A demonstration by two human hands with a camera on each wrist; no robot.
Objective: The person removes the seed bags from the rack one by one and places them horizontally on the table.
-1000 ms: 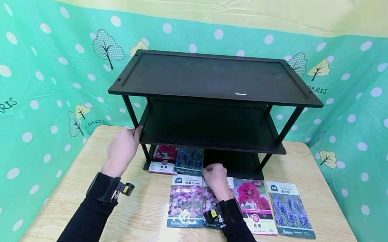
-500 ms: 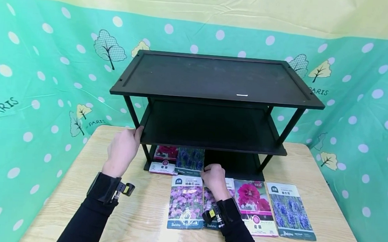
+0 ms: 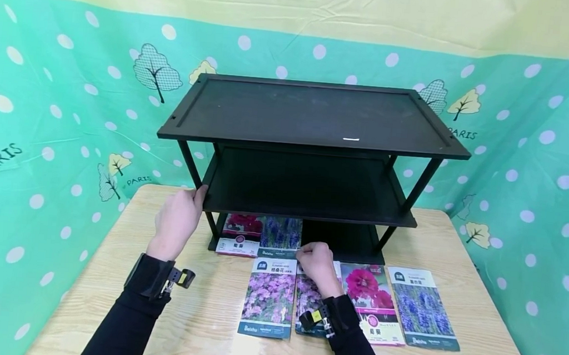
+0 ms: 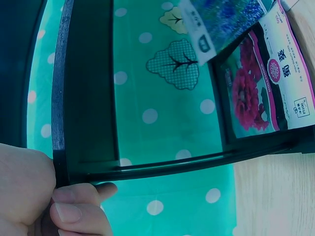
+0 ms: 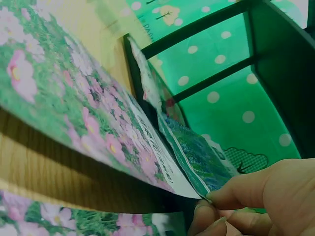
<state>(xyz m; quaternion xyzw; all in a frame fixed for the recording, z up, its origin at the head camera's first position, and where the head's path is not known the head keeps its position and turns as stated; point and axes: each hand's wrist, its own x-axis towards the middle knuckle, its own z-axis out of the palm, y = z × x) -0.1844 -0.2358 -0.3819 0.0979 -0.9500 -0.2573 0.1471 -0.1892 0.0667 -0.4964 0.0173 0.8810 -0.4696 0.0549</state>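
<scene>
My left hand grips the front left corner of the middle shelf of a black rack, beside its post. On the bottom shelf lie a hollyhock seed packet and, to its right, a lavender seed packet. My right hand pinches the front right corner of this lavender packet between thumb and fingers. Right at the fingertips is the corner of a pink-flower seed packet, which tilts up off the table in the right wrist view. Under my right wrist lies a second pink-flower packet, partly hidden.
To the right on the wooden table lie another hollyhock packet and another lavender packet. The rack's top board overhangs both lower shelves. A green dotted cloth surrounds the table.
The lavender packet on the bottom shelf has shifted slightly forward. The leftmost pink-flower packet on the table has turned a little, its lower end swinging left. My left hand has kept its grip.
</scene>
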